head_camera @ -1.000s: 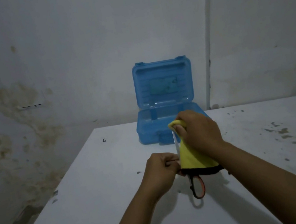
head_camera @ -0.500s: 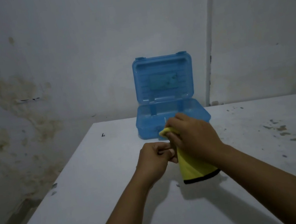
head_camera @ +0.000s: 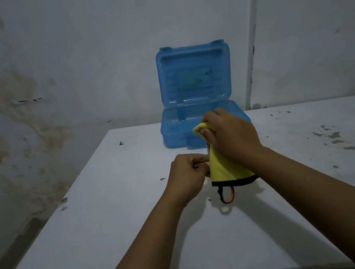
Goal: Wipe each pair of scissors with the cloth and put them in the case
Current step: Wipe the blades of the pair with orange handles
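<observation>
**Cloth rides back up the blades as one pair of scissors gets its wipe**

A person's right hand [head_camera: 232, 136], closed around a folded yellow cloth [head_camera: 226, 168], pinches the fabric near the tips of a pair of scissors [head_camera: 226, 194] held point-up over a white worktop [head_camera: 105, 215]. Half a second earlier the cloth sat lower and hid the handles entirely; now one orange-and-black finger loop hangs clear again below the cloth's black-stitched hem, matching its position a second ago. That return suggests a repeated up-and-down stroke along the blades, so the wiping step appears to be mid-course rather than finished, and nothing has yet gone into the case.

The left hand [head_camera: 187, 174] is curled into a tight fist just beside the cloth, apparently steadying the scissors at or near the handles; exactly what its fingers grip is hidden by the fabric. The blades themselves are almost wholly wrapped, with only a thin pale sliver showing at the cloth's left edge.

Behind the hands stands the case [head_camera: 195, 78], translucent blue moulded plastic with rounded corners, its lid propped upright and its shallow base open toward the camera. Whether it already holds anything cannot be told. The cloth looks soft and thick, draping in a cone; the worktop is smooth but flecked with dark chips on its right side, and the wall [head_camera: 28, 111] behind carries brown damp stains.
</observation>
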